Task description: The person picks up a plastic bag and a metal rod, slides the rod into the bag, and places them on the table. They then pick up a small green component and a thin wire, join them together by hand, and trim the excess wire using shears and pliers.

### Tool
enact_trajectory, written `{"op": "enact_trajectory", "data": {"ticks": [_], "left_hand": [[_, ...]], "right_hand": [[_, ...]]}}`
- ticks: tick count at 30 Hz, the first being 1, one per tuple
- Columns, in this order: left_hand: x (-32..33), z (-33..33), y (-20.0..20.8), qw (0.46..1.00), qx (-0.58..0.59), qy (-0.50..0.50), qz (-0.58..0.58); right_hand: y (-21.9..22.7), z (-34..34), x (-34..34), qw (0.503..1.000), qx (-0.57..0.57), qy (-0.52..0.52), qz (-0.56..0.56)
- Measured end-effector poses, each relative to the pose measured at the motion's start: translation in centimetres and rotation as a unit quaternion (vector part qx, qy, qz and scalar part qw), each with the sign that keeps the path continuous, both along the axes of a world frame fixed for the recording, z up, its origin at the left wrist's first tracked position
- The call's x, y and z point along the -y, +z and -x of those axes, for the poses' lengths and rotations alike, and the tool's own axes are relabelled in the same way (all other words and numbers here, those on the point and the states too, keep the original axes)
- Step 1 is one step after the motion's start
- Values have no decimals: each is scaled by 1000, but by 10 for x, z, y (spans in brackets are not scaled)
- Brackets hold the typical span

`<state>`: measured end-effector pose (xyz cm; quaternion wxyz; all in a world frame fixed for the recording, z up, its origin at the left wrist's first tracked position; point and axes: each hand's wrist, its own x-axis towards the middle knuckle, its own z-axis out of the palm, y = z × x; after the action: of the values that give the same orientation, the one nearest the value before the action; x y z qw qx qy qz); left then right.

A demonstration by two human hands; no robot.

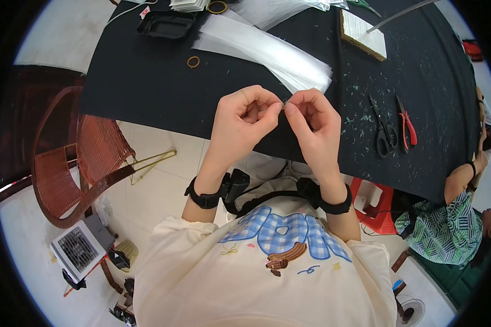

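Note:
Both hands meet above the near edge of the black-covered table (163, 82), fingertips almost touching. My left hand (243, 117) is closed in a pinch of thumb and forefinger. Facing it, my right hand (316, 120) pinches the same way. Between the fingertips is something tiny and dark, too small to name. Just beyond the hands lies a fanned stack of clear plastic sleeves (267, 49). To the right of my right hand rest black scissors (384, 131) and red-handled pliers (405, 124).
At the back left are a black tray (166, 24) and a brown ring (193, 62). A white-topped block (364, 35) with a rod stands back right, near scattered green scraps. A wicker chair (82, 158) is at left, a red stool (373, 204) and another person (447, 223) at right.

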<state>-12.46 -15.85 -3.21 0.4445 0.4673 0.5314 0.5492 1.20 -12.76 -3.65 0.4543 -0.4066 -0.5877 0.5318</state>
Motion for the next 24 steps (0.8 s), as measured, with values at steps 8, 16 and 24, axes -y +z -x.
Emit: {"op": "enact_trajectory", "data": {"ticks": [8,16,24], "left_hand": [[-1,1,-4,1000,26,6,-11],[-2,1,-1,1000,6,5,-12],[-1,0,0,999,-43,9,-17]], "right_hand": [[-1,2,0,1000,-24,-11,4],[0,2,-1,1000,-7,-15,0],[2,3,-3,996,52,-34,-65]]}}
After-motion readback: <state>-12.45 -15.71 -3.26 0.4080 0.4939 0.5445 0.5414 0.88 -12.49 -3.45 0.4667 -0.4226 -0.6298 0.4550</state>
